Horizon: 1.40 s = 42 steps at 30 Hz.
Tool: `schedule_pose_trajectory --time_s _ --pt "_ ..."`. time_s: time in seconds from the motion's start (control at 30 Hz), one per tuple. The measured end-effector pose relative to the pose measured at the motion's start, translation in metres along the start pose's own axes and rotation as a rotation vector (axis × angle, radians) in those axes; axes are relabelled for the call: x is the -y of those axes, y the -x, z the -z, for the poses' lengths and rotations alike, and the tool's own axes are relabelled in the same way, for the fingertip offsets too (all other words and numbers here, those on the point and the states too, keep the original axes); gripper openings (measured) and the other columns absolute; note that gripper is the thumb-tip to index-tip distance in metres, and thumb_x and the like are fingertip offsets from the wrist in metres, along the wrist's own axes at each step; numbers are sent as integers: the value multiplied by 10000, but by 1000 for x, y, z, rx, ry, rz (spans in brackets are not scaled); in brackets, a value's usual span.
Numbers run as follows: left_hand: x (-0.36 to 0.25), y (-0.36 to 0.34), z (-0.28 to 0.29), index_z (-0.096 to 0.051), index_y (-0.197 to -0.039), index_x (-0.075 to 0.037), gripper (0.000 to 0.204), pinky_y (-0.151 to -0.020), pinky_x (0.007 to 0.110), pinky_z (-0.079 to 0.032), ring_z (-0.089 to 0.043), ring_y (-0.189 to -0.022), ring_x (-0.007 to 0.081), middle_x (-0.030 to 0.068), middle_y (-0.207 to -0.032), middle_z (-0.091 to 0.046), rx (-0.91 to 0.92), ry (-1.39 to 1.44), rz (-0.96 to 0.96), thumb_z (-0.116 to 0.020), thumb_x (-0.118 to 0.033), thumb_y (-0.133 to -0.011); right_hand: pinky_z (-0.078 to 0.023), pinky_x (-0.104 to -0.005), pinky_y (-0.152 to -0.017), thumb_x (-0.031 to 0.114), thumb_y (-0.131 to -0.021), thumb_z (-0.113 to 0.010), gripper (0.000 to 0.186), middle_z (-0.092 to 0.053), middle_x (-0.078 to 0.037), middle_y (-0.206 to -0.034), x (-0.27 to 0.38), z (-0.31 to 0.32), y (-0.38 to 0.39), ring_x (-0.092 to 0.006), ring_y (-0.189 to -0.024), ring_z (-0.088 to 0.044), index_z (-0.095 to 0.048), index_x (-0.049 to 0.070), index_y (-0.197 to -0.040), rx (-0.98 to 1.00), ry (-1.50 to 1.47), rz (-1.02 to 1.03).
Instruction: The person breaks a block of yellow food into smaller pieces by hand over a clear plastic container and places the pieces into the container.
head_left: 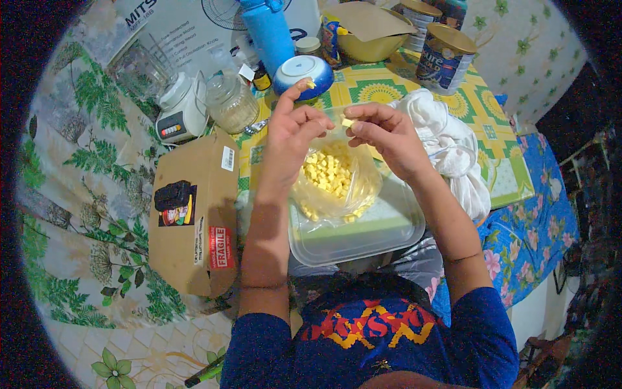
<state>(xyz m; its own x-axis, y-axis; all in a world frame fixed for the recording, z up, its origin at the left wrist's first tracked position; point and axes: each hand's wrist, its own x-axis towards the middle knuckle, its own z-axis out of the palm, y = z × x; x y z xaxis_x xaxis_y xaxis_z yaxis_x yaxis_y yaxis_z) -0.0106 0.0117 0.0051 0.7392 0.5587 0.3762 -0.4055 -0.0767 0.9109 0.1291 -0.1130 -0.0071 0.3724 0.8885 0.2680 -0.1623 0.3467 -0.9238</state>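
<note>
Blue-sleeved forearms rise to a clear plastic bag (334, 175) of yellow cubes directly beneath both grips — right hand (382, 133) pinches one small yellow cube (348, 121) at its fingertips, left hand (291, 133) half-curled on the bag's rim — over a lidded container (363, 230).

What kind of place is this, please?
Probably a home kitchen or dining table: a patterned tablecloth, a kitchen scale, a glass jar and food tins crowd it.
</note>
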Motion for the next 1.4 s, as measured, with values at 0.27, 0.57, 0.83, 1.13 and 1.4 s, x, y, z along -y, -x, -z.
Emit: schedule_pose_trajectory --time_s 0.27,0.57,0.83,1.13,1.4 --pt "-2 4 -8 -286 -1359 -37 698 -715 219 -428 -546 -766 78 31 -825 -592 60 -56 -15 -684 -75 -787 -508 -272 -685 88 -806 -648 280 -633 -55 -903 -2 1 0 -130 -795 -616 -578 11 -1066 39 -7 32" --pt "-2 3 -4 -312 -1343 -36 621 -702 227 -445 -551 -761 93 48 -848 -594 42 -25 -4 -584 0 -786 -492 -248 -642 110 -811 -651 267 -633 -32 -887 2 1 1 -107 -784 -601 -581 23 -1054 38 17 -2" --pt "3 -1 4 -344 -1317 -29 595 -714 226 -446 -560 -786 104 54 -872 -598 3 -65 -63 -555 29 -764 -523 -274 -696 105 -819 -647 185 -643 -67 -929 -2 -1 0 -126 -805 -610 -634 2 -972 -29 13 62" --pt "-3 5 -10 -316 -1344 -25 678 -694 201 -439 -546 -775 59 34 -851 -587 62 -130 -34 -692 -74 -782 -523 -274 -695 95 -809 -662 243 -635 -68 -932 -2 1 0 -138 -798 -619 -597 0 -1024 33 21 30" --pt "-5 5 -8 -303 -1358 -36 662 -743 218 -442 -553 -812 85 45 -860 -590 79 -28 19 -637 -29 -786 -517 -274 -689 86 -801 -657 231 -633 -61 -914 0 4 0 -131 -785 -616 -591 10 -1009 52 -24 -12"
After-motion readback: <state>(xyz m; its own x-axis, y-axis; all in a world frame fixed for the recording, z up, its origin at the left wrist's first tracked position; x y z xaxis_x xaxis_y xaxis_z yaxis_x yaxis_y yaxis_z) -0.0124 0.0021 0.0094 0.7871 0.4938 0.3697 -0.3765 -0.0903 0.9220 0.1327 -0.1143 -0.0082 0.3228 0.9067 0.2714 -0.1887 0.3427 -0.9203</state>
